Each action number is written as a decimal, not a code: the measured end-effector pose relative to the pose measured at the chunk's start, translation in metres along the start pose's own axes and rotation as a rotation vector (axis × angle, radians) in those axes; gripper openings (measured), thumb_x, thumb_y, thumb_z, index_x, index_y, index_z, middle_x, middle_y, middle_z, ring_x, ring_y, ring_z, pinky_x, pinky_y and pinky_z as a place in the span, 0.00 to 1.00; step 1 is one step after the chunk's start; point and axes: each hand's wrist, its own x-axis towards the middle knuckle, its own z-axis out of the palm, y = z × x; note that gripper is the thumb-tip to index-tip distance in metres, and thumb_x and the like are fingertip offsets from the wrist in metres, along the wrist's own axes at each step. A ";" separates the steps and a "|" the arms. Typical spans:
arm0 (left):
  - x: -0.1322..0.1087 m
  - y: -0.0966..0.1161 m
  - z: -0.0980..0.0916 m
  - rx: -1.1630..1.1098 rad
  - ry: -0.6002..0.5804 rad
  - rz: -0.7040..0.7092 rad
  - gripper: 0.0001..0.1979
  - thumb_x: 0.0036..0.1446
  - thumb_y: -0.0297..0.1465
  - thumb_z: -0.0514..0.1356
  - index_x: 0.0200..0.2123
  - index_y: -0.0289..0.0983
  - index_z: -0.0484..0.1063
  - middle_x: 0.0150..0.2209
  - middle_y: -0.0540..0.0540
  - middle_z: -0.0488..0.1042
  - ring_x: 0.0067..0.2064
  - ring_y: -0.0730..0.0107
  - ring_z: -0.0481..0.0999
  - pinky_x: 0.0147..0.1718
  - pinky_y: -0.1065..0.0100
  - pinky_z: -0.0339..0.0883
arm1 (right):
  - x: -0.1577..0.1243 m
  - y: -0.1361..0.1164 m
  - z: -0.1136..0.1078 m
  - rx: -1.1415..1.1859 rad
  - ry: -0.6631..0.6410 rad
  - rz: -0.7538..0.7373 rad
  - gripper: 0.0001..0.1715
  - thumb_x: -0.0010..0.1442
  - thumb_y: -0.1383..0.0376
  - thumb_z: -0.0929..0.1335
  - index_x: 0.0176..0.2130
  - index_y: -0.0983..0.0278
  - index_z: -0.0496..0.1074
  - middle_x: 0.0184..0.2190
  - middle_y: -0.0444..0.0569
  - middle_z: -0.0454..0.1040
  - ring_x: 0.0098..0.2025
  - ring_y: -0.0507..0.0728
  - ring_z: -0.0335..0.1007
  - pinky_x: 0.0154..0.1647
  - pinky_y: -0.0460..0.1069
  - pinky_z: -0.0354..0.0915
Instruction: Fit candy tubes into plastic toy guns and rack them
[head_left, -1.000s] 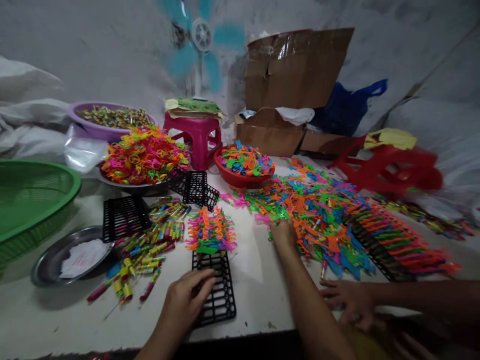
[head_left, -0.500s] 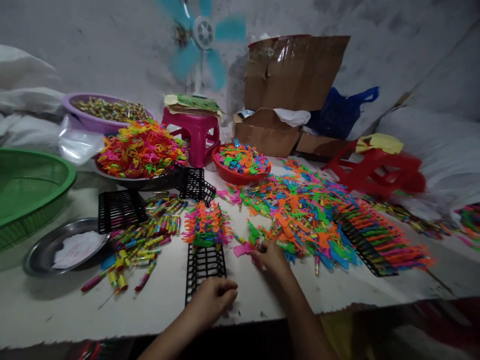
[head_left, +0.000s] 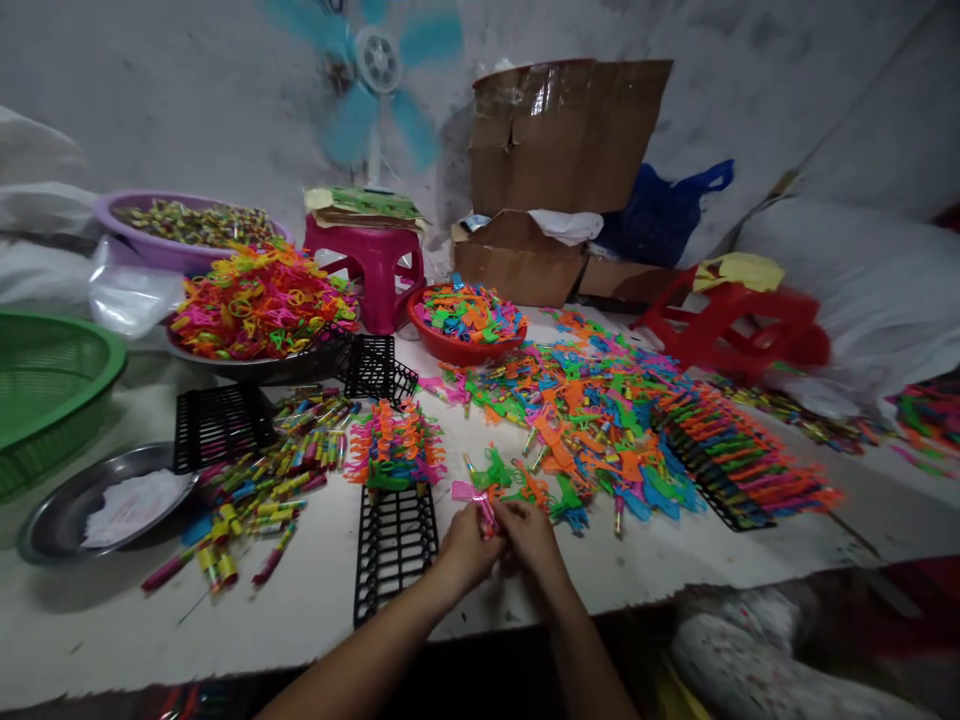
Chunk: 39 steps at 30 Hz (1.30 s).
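My left hand (head_left: pixel 466 548) and my right hand (head_left: pixel 529 540) meet above the front of the table, fingers closed on a small pink plastic piece (head_left: pixel 466 491). Its flat end sticks out to the left; the rest is partly hidden by my fingers. Just left of my left hand lies a black grid rack (head_left: pixel 397 545), its far part filled with upright bright plastic pieces (head_left: pixel 397 445). Beyond my right hand spreads a loose heap of orange, green, blue and pink plastic pieces (head_left: pixel 577 430), some with small printed tubes attached.
Loose yellow and red tubes (head_left: pixel 300 450) lie left of the rack, near a metal dish (head_left: pixel 45 535). A filled rack (head_left: pixel 750 450) stands at right. Behind are a red bowl (head_left: pixel 465 350), a pink stool (head_left: pixel 382 275), cardboard boxes (head_left: pixel 562 140) and a spinning fan (head_left: pixel 377 60).
My left hand has moved right and forward from the rack to join my right hand at the pink piece. The right hand has drawn slightly nearer. The whole view has shifted a little.
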 end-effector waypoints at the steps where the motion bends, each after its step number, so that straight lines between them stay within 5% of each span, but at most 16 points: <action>1: 0.002 0.001 0.000 0.011 0.020 0.012 0.17 0.40 0.27 0.61 0.37 0.35 0.64 0.26 0.51 0.68 0.27 0.73 0.68 0.27 0.73 0.61 | 0.001 -0.002 -0.001 0.066 -0.068 0.027 0.20 0.41 0.51 0.68 0.20 0.65 0.68 0.11 0.41 0.64 0.13 0.50 0.59 0.14 0.45 0.55; 4: 0.004 0.005 -0.003 0.068 0.118 0.111 0.13 0.41 0.27 0.60 0.32 0.35 0.62 0.27 0.51 0.67 0.28 0.73 0.68 0.27 0.73 0.61 | 0.000 -0.008 -0.004 0.251 -0.215 0.014 0.23 0.38 0.48 0.70 0.18 0.66 0.67 0.11 0.39 0.62 0.13 0.48 0.55 0.15 0.44 0.54; 8: -0.003 0.009 -0.008 0.115 0.135 0.244 0.01 0.49 0.28 0.52 0.28 0.36 0.61 0.24 0.52 0.66 0.25 0.74 0.66 0.24 0.73 0.59 | -0.009 -0.014 -0.006 0.369 -0.155 -0.074 0.23 0.40 0.48 0.69 0.20 0.66 0.69 0.17 0.43 0.67 0.20 0.50 0.61 0.21 0.44 0.58; 14: -0.038 0.023 -0.036 0.425 0.089 0.599 0.08 0.53 0.26 0.50 0.34 0.36 0.67 0.33 0.46 0.70 0.35 0.70 0.69 0.33 0.70 0.64 | -0.022 -0.021 -0.008 0.566 -0.293 -0.021 0.18 0.47 0.51 0.66 0.24 0.65 0.67 0.19 0.43 0.65 0.20 0.49 0.59 0.21 0.44 0.57; 16: -0.055 0.026 -0.055 0.614 0.033 0.731 0.13 0.53 0.24 0.50 0.42 0.38 0.66 0.36 0.45 0.71 0.39 0.68 0.69 0.38 0.68 0.64 | -0.029 -0.030 -0.015 0.451 -0.370 -0.114 0.16 0.48 0.55 0.65 0.21 0.65 0.66 0.16 0.41 0.62 0.18 0.48 0.55 0.19 0.43 0.54; 20: -0.081 0.028 -0.088 0.981 0.175 0.877 0.19 0.55 0.26 0.51 0.52 0.39 0.60 0.46 0.40 0.68 0.48 0.62 0.65 0.44 0.62 0.61 | -0.060 -0.060 -0.024 -0.087 -0.531 -0.452 0.09 0.48 0.66 0.63 0.19 0.66 0.66 0.16 0.40 0.59 0.19 0.47 0.53 0.20 0.42 0.49; 24: -0.091 0.019 -0.105 1.144 -0.015 0.794 0.09 0.56 0.28 0.52 0.30 0.38 0.72 0.27 0.46 0.73 0.32 0.68 0.71 0.32 0.70 0.64 | -0.078 -0.083 -0.019 -0.409 -0.684 -0.578 0.07 0.47 0.67 0.65 0.21 0.65 0.69 0.18 0.41 0.65 0.20 0.48 0.56 0.20 0.42 0.49; 26: -0.095 0.010 -0.115 1.027 -0.067 0.772 0.10 0.56 0.30 0.52 0.28 0.39 0.73 0.24 0.48 0.73 0.28 0.72 0.71 0.28 0.74 0.64 | -0.063 -0.080 -0.018 -0.422 -0.593 -0.464 0.12 0.51 0.60 0.64 0.23 0.64 0.71 0.18 0.43 0.68 0.19 0.49 0.59 0.19 0.42 0.51; 27: -0.097 0.003 -0.122 0.929 -0.030 0.758 0.09 0.55 0.31 0.53 0.31 0.40 0.74 0.26 0.48 0.74 0.29 0.72 0.72 0.29 0.75 0.65 | -0.049 -0.075 -0.018 -0.452 -0.444 -0.384 0.16 0.53 0.57 0.62 0.24 0.64 0.72 0.19 0.44 0.69 0.20 0.50 0.61 0.19 0.43 0.53; 29: -0.100 -0.012 -0.137 0.691 0.162 0.694 0.09 0.53 0.34 0.56 0.36 0.42 0.74 0.32 0.48 0.76 0.33 0.71 0.74 0.33 0.74 0.67 | -0.018 -0.060 -0.019 -0.611 -0.051 -0.221 0.23 0.55 0.54 0.59 0.23 0.65 0.72 0.21 0.50 0.71 0.22 0.53 0.65 0.22 0.45 0.55; 31: -0.099 -0.028 -0.150 0.439 0.440 0.571 0.10 0.47 0.39 0.61 0.32 0.42 0.75 0.31 0.50 0.77 0.33 0.68 0.75 0.34 0.71 0.69 | 0.007 -0.045 -0.018 -0.830 0.174 -0.081 0.24 0.55 0.52 0.59 0.24 0.66 0.73 0.24 0.55 0.73 0.28 0.58 0.69 0.26 0.48 0.58; 34: -0.088 -0.044 -0.159 0.204 0.696 0.400 0.13 0.41 0.43 0.62 0.26 0.41 0.76 0.26 0.51 0.77 0.28 0.67 0.76 0.30 0.69 0.71 | 0.023 -0.034 -0.009 -0.981 0.233 0.051 0.24 0.54 0.52 0.59 0.29 0.66 0.74 0.29 0.58 0.75 0.33 0.62 0.70 0.29 0.50 0.59; 39: -0.068 -0.042 -0.157 0.107 0.728 0.328 0.15 0.35 0.43 0.65 0.24 0.37 0.76 0.24 0.49 0.77 0.26 0.68 0.75 0.26 0.71 0.69 | 0.021 -0.035 -0.002 -0.969 0.261 0.084 0.24 0.50 0.50 0.62 0.31 0.67 0.74 0.32 0.61 0.74 0.35 0.65 0.70 0.31 0.53 0.61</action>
